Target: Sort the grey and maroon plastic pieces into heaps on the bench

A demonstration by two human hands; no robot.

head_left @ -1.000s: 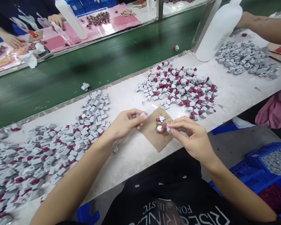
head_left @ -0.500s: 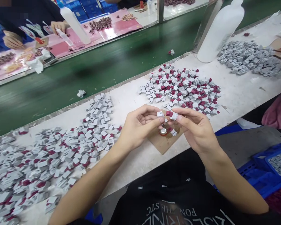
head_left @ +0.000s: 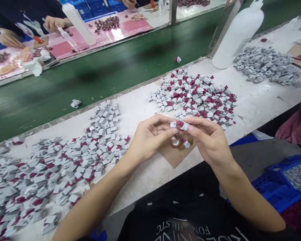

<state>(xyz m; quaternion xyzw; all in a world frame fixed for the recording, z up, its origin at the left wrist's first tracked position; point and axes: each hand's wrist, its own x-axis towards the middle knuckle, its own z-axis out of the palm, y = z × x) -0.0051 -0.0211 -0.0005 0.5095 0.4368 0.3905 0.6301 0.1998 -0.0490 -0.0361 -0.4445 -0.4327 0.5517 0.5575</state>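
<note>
My left hand (head_left: 153,135) pinches a small light-grey plastic piece (head_left: 173,124) between thumb and fingertips. My right hand (head_left: 209,139) is closed on a grey-and-maroon plastic piece (head_left: 184,126), its maroon end turned toward the left hand. The two pieces meet or nearly meet; fingertips partly cover both. Beneath them on the bench lies a brown board (head_left: 174,161) bearing a bottle cap (head_left: 175,143) and another grey-and-maroon piece (head_left: 186,144). Behind my hands spreads a heap of mixed grey and maroon pieces (head_left: 198,95).
More such pieces (head_left: 90,147) cover the bench at left; a grey pile (head_left: 266,63) lies at far right. A white bottle (head_left: 237,36) stands by a metal post. A green conveyor (head_left: 120,75) runs behind, with a co-worker's hands (head_left: 54,23) across it. Blue crates (head_left: 273,187) sit lower right.
The pieces in my two hands have come closer together. Loose pieces on the green conveyor have shifted left. Across the belt, the co-worker's hands have moved.
</note>
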